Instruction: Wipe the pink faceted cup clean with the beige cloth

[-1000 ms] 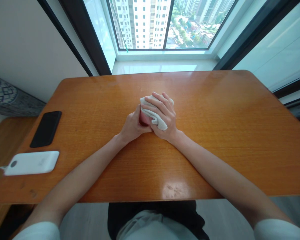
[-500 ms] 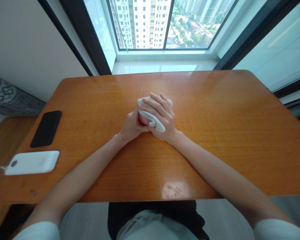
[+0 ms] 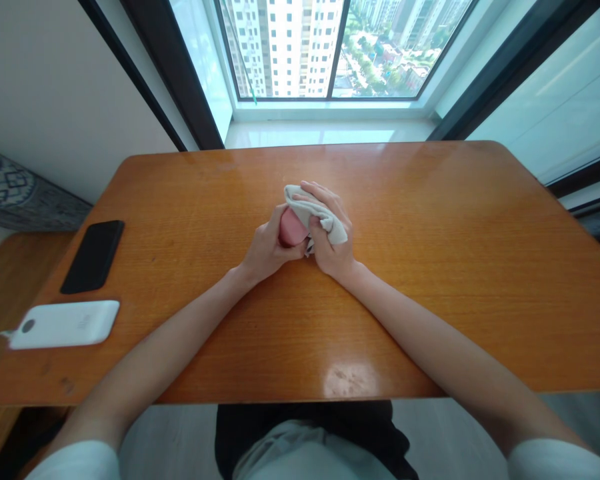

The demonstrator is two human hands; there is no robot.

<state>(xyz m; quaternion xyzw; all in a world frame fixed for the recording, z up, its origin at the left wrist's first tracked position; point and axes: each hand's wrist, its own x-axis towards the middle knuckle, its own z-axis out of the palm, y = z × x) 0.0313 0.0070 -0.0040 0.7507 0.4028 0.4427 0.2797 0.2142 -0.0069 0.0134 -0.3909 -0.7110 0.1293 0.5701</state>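
Above the middle of the wooden table (image 3: 220, 320), my left hand (image 3: 266, 248) is closed around a rounded pink object (image 3: 292, 228). Its smooth near side shows, but its far side is hidden by cloth and fingers, so I cannot tell its kind. A white cloth (image 3: 320, 212) lies bunched against the pink object's upper right. My right hand (image 3: 337, 247) grips this cloth, thumb on the near side and fingers over the far side. Both hands are close together, with the cloth between them.
A black smartphone (image 3: 93, 257) lies at the table's left side. Nearer me is a white device (image 3: 65, 325) with a round dark spot and a short cord at its left end. A window (image 3: 330, 53) with a sill is behind the table.
My right hand has turned and drawn the cloth to the right, its thumb now on the near side. More of the pink object shows. My left hand has barely moved.
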